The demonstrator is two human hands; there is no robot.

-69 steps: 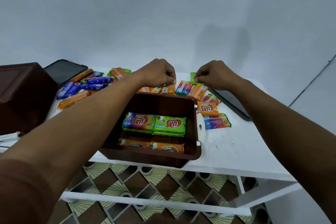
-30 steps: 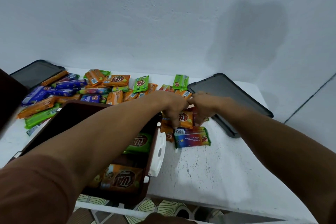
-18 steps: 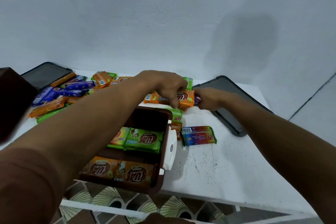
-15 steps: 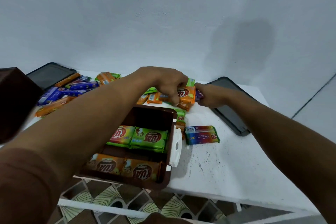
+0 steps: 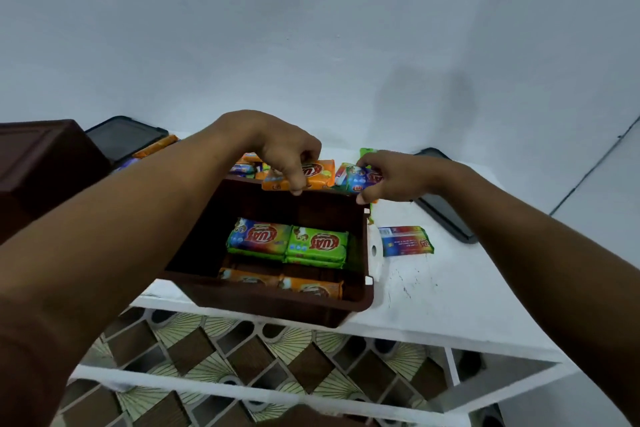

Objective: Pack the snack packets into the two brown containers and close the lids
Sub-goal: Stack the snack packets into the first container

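Observation:
An open brown container (image 5: 363, 291) sits at the front edge of the white table (image 5: 433, 291). Inside lie two green packets (image 5: 287, 243) and, nearer me, two orange packets (image 5: 280, 282). My left hand (image 5: 284, 149) pinches an orange packet (image 5: 317, 173) above the container's far rim. My right hand (image 5: 391, 177) grips a blue-green packet (image 5: 356, 178) just right of it. A multicoloured packet (image 5: 405, 241) lies on the table right of the container. More packets (image 5: 247, 165) lie behind, mostly hidden by my left arm.
A second brown container (image 5: 45, 163) stands at the left. Two dark lids lie flat, one at the back left (image 5: 124, 137) and one at the right (image 5: 443, 215). A white latch (image 5: 374, 250) hangs on the open container's right side. Patterned floor shows below the table.
The two hands have separated, each keeping its own packet, and both now hover over the container's far rim. The view has shifted so the container sits more central.

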